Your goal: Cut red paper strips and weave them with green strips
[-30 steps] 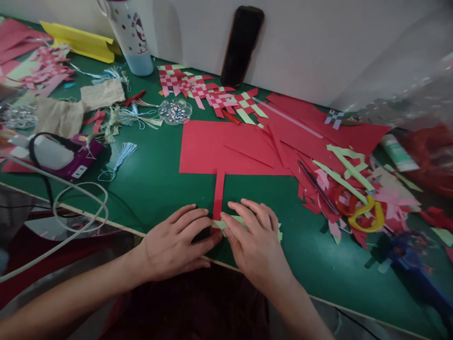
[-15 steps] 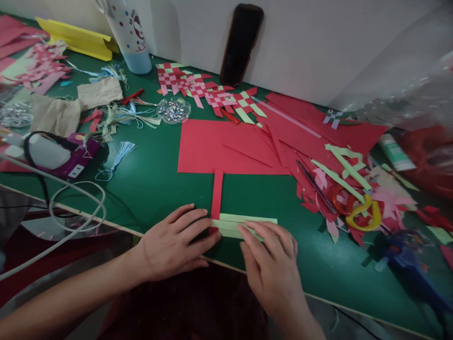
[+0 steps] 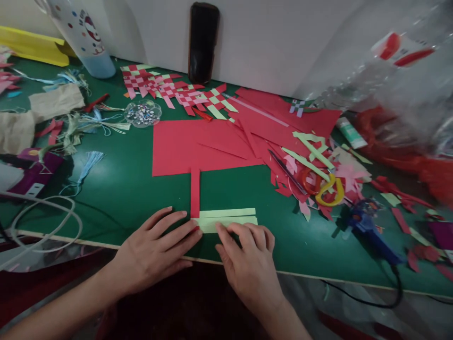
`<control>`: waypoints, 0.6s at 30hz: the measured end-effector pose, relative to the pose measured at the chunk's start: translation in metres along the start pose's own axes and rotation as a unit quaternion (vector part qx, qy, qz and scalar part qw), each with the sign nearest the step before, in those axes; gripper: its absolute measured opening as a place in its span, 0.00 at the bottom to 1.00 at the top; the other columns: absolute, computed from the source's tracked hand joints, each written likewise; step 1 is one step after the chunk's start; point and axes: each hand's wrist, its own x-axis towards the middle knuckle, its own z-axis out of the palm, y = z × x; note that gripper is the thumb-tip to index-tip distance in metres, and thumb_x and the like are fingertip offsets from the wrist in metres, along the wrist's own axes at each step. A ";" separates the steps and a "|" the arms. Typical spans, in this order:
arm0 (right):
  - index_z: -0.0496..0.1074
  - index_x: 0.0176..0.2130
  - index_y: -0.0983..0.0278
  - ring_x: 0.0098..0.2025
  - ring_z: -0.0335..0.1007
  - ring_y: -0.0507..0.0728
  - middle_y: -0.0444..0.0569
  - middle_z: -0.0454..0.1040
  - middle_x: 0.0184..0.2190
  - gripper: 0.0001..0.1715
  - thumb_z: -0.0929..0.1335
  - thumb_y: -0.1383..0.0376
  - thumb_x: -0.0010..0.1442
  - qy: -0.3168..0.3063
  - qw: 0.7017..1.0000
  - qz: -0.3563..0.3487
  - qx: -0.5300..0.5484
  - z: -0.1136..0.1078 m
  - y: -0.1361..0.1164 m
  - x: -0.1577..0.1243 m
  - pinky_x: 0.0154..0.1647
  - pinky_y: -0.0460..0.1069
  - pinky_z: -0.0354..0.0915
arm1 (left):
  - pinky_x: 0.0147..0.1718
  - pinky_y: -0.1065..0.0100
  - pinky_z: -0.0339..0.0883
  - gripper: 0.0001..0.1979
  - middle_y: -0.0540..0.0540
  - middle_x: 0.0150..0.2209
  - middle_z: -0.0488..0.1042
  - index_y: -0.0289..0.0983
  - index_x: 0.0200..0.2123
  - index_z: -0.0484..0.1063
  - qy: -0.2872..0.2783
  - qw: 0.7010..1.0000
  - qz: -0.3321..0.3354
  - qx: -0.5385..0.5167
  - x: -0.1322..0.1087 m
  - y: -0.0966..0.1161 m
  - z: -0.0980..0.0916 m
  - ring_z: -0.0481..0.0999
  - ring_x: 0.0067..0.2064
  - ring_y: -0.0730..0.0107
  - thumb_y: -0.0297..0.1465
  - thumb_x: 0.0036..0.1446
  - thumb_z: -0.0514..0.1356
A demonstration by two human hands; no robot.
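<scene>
Light green paper strips (image 3: 226, 220) lie side by side near the table's front edge. A red paper strip (image 3: 195, 193) runs from their left end up to a large red sheet (image 3: 173, 146). My left hand (image 3: 155, 245) lies with fingers spread, its fingertips pressing on the joint of the red and green strips. My right hand (image 3: 249, 255) rests on the lower green strip with curled fingers; its index fingertip touches the paper. Whether that hand grips any paper is hidden.
Scissors with a yellow handle (image 3: 331, 190) lie among paper scraps on the right, near a blue glue gun (image 3: 375, 233). Behind are a phone (image 3: 203, 42), a bottle (image 3: 94, 52), woven paper pieces (image 3: 166, 88) and a dish of beads (image 3: 143, 113). Tassels (image 3: 87, 167) lie left.
The camera view has shifted to the right, so things appear farther left. The green strips now lie more neatly parallel, and my right fingers are more bent over them.
</scene>
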 end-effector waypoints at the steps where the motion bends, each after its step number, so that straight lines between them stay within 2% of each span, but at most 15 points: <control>1: 0.75 0.53 0.61 0.46 0.63 0.61 0.51 0.76 0.41 0.17 0.68 0.63 0.65 0.000 1.000 0.007 -0.012 -0.002 0.005 -0.002 0.51 0.59 0.55 | 0.67 0.50 0.51 0.23 0.50 0.57 0.74 0.43 0.59 0.69 0.001 1.000 -0.001 -0.002 0.000 0.000 0.000 0.67 0.61 0.56 0.42 0.63 0.62; 6: 0.76 0.52 0.61 0.45 0.63 0.63 0.53 0.75 0.41 0.17 0.64 0.63 0.67 0.008 0.995 0.048 -0.081 -0.014 0.037 -0.013 0.47 0.60 0.55 | 0.67 0.49 0.53 0.22 0.48 0.57 0.74 0.43 0.59 0.70 0.005 1.000 -0.004 -0.003 0.001 0.001 0.000 0.68 0.61 0.56 0.41 0.63 0.62; 9: 0.75 0.53 0.60 0.45 0.63 0.62 0.53 0.73 0.42 0.17 0.64 0.63 0.68 0.011 0.994 0.061 -0.087 -0.017 0.049 -0.019 0.47 0.59 0.55 | 0.67 0.49 0.52 0.22 0.49 0.57 0.74 0.43 0.58 0.71 0.006 1.000 -0.005 -0.005 0.001 0.001 0.000 0.68 0.60 0.55 0.41 0.63 0.62; 14: 0.75 0.53 0.59 0.46 0.64 0.62 0.53 0.72 0.43 0.17 0.64 0.62 0.68 0.010 0.995 0.066 -0.075 -0.016 0.053 -0.022 0.47 0.59 0.56 | 0.67 0.50 0.52 0.22 0.49 0.57 0.74 0.43 0.58 0.71 0.007 1.000 -0.006 -0.002 0.002 0.001 -0.001 0.67 0.61 0.55 0.40 0.62 0.63; 18: 0.74 0.54 0.61 0.47 0.64 0.63 0.54 0.72 0.44 0.18 0.64 0.63 0.68 0.027 0.995 0.065 -0.065 -0.019 0.050 -0.014 0.47 0.59 0.58 | 0.67 0.50 0.53 0.21 0.48 0.57 0.74 0.42 0.57 0.71 0.003 1.000 -0.004 -0.002 0.003 0.001 -0.003 0.68 0.61 0.55 0.40 0.63 0.61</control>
